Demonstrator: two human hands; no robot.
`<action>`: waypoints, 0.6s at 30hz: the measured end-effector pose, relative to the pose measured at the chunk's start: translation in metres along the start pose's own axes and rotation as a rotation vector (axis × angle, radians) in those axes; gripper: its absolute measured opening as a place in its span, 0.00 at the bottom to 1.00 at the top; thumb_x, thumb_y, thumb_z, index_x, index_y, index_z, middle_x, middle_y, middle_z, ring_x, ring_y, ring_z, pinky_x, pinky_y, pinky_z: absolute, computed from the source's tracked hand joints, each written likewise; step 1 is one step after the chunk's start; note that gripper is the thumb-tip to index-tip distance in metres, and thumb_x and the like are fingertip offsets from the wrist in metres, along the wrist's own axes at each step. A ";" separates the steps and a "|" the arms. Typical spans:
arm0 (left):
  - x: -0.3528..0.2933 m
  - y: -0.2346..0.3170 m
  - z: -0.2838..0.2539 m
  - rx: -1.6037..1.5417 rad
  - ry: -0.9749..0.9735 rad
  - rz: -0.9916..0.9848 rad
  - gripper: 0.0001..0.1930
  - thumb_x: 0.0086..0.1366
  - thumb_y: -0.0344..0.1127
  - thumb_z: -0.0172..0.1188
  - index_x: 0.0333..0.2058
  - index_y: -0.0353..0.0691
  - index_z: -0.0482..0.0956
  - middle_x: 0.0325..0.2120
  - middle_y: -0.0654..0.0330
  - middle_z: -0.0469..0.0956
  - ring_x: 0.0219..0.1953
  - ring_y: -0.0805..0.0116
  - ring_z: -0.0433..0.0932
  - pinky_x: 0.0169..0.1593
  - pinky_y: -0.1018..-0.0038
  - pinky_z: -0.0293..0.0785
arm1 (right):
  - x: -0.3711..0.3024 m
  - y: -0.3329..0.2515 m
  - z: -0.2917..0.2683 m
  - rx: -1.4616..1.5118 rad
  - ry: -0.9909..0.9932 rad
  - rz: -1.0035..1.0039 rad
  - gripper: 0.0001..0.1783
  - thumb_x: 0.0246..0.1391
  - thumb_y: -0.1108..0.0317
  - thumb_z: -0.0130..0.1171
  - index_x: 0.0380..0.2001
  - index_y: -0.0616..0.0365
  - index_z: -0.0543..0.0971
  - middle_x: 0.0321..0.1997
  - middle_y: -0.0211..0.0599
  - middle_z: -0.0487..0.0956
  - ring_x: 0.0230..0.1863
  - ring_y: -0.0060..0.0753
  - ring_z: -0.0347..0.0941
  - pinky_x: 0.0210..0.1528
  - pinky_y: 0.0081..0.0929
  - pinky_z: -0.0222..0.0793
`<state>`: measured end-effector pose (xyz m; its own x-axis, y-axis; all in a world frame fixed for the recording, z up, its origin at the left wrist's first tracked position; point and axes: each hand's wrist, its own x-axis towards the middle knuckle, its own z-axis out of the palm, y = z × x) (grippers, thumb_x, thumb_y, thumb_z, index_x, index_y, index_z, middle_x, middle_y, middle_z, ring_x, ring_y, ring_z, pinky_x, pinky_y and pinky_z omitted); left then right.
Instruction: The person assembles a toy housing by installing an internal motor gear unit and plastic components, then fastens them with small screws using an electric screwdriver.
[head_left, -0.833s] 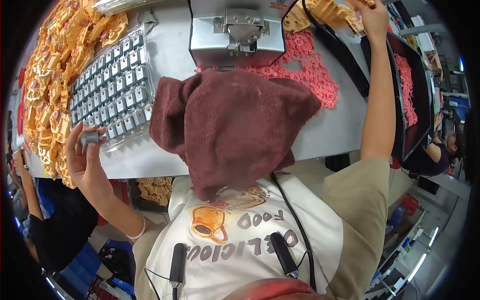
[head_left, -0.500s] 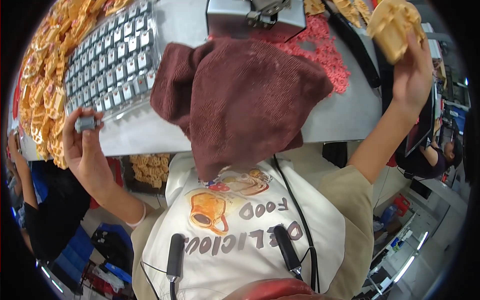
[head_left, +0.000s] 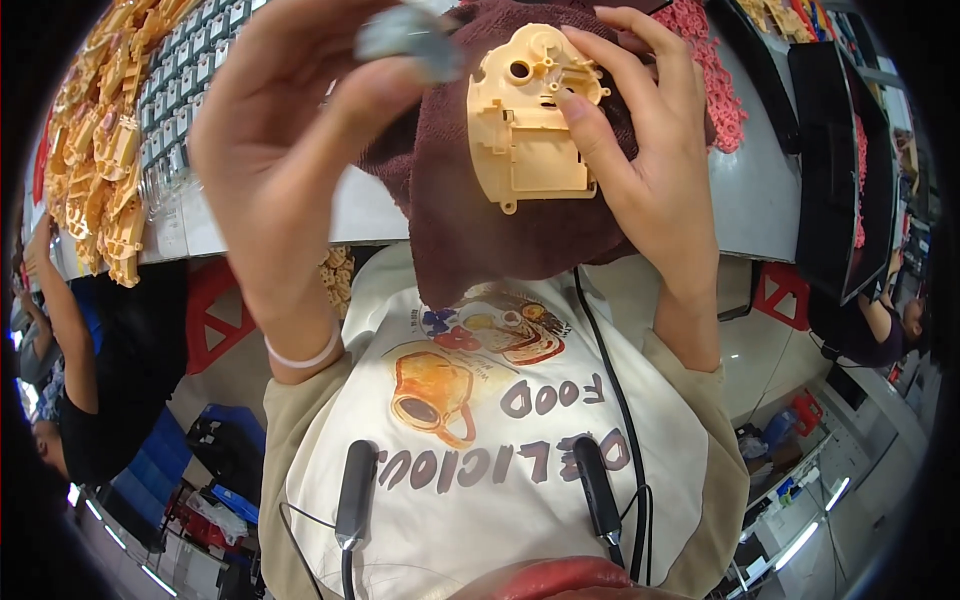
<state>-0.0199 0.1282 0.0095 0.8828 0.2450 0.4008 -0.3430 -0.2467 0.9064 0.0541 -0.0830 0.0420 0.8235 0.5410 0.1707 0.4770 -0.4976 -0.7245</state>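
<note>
While the near end is all white printed shirt (head_left: pixel 500 430) and a black cable (head_left: pixel 604 365), the work sits just past it on a brown cloth (head_left: pixel 490 240) that hangs over the near table edge. Yellow housing (head_left: pixel 535 130) lies on the cloth, open side facing up, round hole toward its far left; underside hidden. Right hand (head_left: pixel 655 150) has it gripped at the right side: thumb on the face, fingers over the far right edge, covering part of that rim. Left hand (head_left: pixel 285 150) is pinching a small gray part (head_left: pixel 408 42) between thumb and fingers, left of the housing and clear of it. Part is motion-blurred, detail unreadable; that hand's far side is cut off by the frame. Pale band (head_left: pixel 303 350) on the left wrist. Beyond, on the white table (head_left: pixel 760 205): tray of gray parts (head_left: pixel 185 80) at left, partly behind the left hand, far end cropped; heap of yellow parts (head_left: pixel 100 160) left of that. To the right, pink rings (head_left: pixel 722 105), partly blocked by the right hand, then a black bin (head_left: pixel 825 150) with pink pieces inside, mostly hidden by its wall.
</note>
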 end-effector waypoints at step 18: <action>0.017 0.019 0.080 0.553 -0.169 0.132 0.14 0.48 0.26 0.71 0.37 0.40 0.84 0.35 0.63 0.81 0.38 0.72 0.75 0.41 0.78 0.71 | -0.024 0.083 -0.031 0.049 0.381 -0.121 0.15 0.48 0.75 0.62 0.42 0.59 0.81 0.50 0.39 0.75 0.53 0.33 0.70 0.54 0.26 0.64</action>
<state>0.0146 0.0534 0.0227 0.8985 0.0378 0.4373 -0.2751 -0.7278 0.6282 0.0836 -0.1585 -0.0012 0.8214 0.2994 0.4854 0.5701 -0.4079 -0.7131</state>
